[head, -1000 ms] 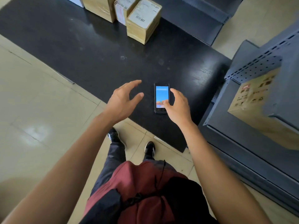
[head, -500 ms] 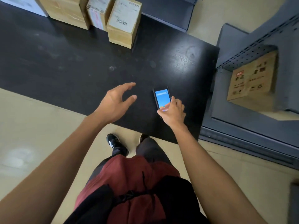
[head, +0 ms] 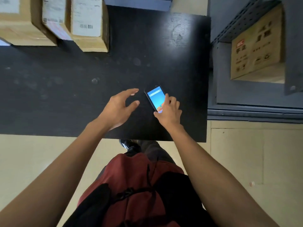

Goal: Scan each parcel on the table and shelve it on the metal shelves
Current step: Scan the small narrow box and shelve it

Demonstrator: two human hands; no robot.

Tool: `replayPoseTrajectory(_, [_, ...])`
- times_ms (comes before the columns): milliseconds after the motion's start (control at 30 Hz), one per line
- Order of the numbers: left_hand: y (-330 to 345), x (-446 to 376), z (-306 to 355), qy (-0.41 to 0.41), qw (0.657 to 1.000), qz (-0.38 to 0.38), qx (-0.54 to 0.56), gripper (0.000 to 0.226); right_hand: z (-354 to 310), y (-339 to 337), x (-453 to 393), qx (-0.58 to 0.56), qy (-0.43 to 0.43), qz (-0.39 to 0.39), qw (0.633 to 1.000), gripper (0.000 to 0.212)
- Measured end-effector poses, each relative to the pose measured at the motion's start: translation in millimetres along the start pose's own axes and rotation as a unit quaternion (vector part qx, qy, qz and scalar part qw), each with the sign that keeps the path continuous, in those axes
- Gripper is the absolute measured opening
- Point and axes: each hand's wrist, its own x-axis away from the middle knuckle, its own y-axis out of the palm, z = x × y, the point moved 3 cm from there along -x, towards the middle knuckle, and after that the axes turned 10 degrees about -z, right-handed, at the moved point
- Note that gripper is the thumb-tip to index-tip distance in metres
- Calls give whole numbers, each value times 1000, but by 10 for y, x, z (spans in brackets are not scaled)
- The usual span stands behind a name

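Note:
A black handheld scanner (head: 155, 97) with a lit blue screen sits near the right front of the black table (head: 65, 89). My right hand (head: 168, 111) grips its near end, thumb at the left edge and index finger along the right side. My left hand (head: 118, 108) hovers just left of the scanner, fingers spread and loosely bent, holding nothing. Three cardboard parcels stand at the table's far left: a labelled one with a barcode (head: 89, 25), a narrow one (head: 54, 18) and a large one (head: 18, 25).
Grey metal shelves (head: 246, 102) stand right of the table, with a printed cardboard box (head: 255, 46) on one level. Another dark shelf (head: 139, 3) lies beyond the table. Beige floor tiles (head: 246, 161) surround me; my shoe shows under the table's near edge.
I have turned to face the table squarely and stepped closer. My right hand has closed round the scanner's near end and angled it to the left. The left hand stays open beside it.

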Motion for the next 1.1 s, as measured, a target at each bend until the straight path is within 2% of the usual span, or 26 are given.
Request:
replayPoseTrajectory(233, [-109, -188, 78, -10, 1000, 2, 8, 47, -29, -34, -104, -3, -1, -19, 1000, 114])
replayPoseTrajectory(400, [-270, -252, 74, -8, 999, 24, 35, 46, -133, -132, -149, -46, -17, -41, 998, 112])
replayPoseTrajectory(667, [-727, -448, -74, 8, 998, 53, 44, 47, -549, -449, -193, -99, -32, 2, 995, 110])
replayPoseTrajectory(833, [-1270, -521, -333, 37, 991, 114, 59, 46, -969, -760, -115, -145, -28, 12, 989, 110])
replayPoseTrajectory(1100, [-2028, -859, -827, 57, 984, 163, -40, 46, -1704, -1320, 0, -213, -8, -3, 977, 105])
